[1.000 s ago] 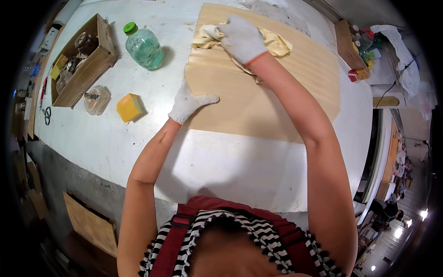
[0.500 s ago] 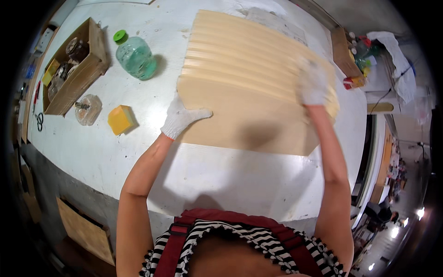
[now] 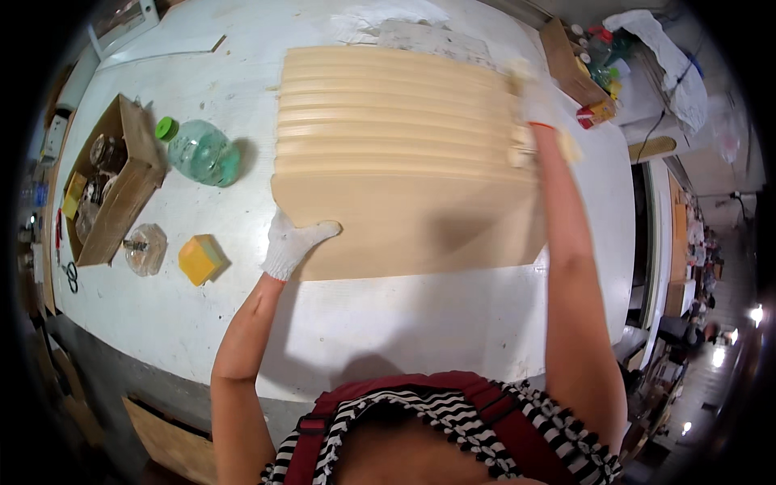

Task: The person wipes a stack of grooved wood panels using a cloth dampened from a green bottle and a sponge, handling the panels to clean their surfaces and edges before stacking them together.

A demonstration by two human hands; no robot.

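A stack of thin tan sheets [image 3: 388, 226] lies in front of me, its far part fanned into several overlapping, parallel steps. My left hand [image 3: 289, 244], in a white knit glove, grips the stack's near left edge. Its thumb lies flat on the top sheet, while the other fingers are mostly hidden at or beneath the edge. Over at the far right edge of the fanned steps is my right hand [image 3: 521, 101], gloved too and smeared by motion. Its fingers cannot be made out, and pale blurred sheet edges show around it.
On the white table [image 3: 388, 323], to the left, are a green-capped bottle [image 3: 202, 153], a yellow sponge block [image 3: 200, 259], a clear round dish [image 3: 146, 250], a cardboard box of jars [image 3: 133, 182] and scissors [image 3: 71, 277]. Another open box [image 3: 568, 61] stands at the far right.
My right hand has moved farther away along the sheets' right side. My left hand keeps its place on the stack's edge. The whole view has turned somewhat.
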